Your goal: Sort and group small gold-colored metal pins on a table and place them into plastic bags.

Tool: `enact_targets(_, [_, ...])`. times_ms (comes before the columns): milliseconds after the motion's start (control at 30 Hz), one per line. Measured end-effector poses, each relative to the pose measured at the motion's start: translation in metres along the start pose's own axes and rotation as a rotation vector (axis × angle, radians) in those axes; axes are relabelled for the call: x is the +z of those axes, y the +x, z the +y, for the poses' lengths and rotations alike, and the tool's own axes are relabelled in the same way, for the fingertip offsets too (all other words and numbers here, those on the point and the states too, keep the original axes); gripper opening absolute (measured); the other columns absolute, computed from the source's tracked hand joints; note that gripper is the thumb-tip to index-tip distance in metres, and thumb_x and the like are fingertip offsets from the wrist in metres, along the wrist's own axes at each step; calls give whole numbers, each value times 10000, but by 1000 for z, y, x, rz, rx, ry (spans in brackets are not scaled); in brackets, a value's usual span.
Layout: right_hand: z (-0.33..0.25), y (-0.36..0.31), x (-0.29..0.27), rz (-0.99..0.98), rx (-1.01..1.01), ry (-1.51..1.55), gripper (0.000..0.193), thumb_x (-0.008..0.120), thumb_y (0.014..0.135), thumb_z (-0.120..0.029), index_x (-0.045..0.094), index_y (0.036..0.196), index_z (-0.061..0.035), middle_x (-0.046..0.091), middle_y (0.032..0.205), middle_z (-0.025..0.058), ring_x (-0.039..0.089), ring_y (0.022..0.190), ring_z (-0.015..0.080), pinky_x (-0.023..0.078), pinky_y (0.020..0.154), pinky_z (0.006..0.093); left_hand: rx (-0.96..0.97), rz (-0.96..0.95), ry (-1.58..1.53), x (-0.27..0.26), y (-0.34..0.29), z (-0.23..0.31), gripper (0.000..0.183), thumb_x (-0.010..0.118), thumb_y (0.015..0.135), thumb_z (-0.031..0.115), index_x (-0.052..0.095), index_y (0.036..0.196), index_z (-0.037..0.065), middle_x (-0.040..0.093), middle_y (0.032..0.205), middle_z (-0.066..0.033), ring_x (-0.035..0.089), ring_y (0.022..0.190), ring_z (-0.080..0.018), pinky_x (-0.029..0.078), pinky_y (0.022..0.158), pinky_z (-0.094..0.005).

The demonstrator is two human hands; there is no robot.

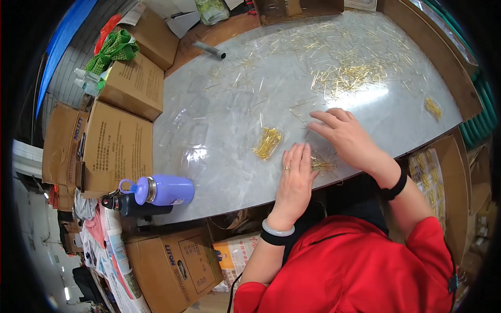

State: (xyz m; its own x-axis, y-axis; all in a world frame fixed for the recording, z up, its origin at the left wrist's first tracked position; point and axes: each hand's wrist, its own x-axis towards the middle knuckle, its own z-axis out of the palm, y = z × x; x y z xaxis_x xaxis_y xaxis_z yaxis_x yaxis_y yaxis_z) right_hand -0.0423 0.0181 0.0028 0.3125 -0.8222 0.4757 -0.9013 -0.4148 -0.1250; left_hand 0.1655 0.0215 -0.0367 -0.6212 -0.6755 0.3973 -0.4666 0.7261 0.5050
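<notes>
My left hand [293, 185] lies flat over the table's near edge, its fingers stretched out and a ring on one of them. Beside its fingertips and partly behind it sits a small heap of thin gold pins [322, 165]. My right hand [348, 136] hovers above and right of that heap with its fingers spread and bent a little, and nothing shows between them. To the left of my left fingertips rests a tight bundle of gold pins [268, 143], seemingly in a clear bag. A few loose pins [300, 110] lie beyond my right fingers.
A large pile of gold pins [349, 78] spreads across the far side of the grey table [224, 120]. Another bundle [433, 108] is at the right edge. A purple bottle [169, 189] lies front left, near stacked cardboard boxes [122, 151]. A dark tube [210, 50] lies at the back.
</notes>
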Motion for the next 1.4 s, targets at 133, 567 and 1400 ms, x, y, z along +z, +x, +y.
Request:
enact_targets(133, [-2, -5, 1, -193, 8, 47, 407, 613, 805, -85, 630, 1209, -47, 608, 1244, 74, 528, 1191, 295, 416, 992, 412, -18, 1, -12, -2, 1, 3, 653, 649, 897, 18, 364, 1480, -47, 418, 1467, -246, 373, 1394, -435, 318, 1167, -510])
enact_targets(567, [-3, -50, -4, -164, -18, 407, 513, 730, 757, -41, 609, 1255, -61, 637, 1193, 91, 568, 1180, 318, 458, 1016, 422, 23, -124, 128, 1, 3, 7, 516, 555, 912, -37, 445, 1415, -55, 446, 1448, -230, 365, 1402, -433, 280, 1177, -555])
enact_targets(1400, [-12, -34, 3, -55, 22, 343, 433, 808, 758, -254, 653, 1131, -97, 587, 1178, 99, 504, 1260, 330, 413, 1061, 460, -268, -47, 157, -37, -8, 17, 654, 809, 797, 160, 525, 1353, -38, 522, 1307, -226, 510, 1174, -426, 437, 986, -468])
